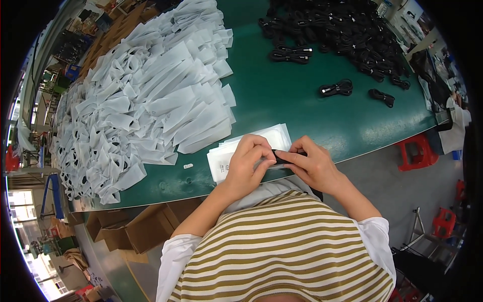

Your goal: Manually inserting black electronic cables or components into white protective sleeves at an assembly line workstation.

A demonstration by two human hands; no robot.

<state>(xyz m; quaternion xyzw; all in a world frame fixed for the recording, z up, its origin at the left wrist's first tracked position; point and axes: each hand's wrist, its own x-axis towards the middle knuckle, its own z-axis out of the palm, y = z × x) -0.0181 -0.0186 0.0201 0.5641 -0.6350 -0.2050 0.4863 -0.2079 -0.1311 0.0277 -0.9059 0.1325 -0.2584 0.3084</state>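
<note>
Both hands meet at the near edge of the green table, over a stack of white translucent bags. Between them is a black cable bundle, mostly covered by my fingers. My right hand grips it from the right with thumb and fingers. My left hand is closed in a pinch at the cable's left end, above the bags. Whether the left fingertips also hold a bag's edge cannot be made out.
A large heap of filled white bags covers the table's left side. Black coiled cables are piled at the far right, with loose coils nearer. Cardboard boxes sit below the table's left edge; a red stool stands right.
</note>
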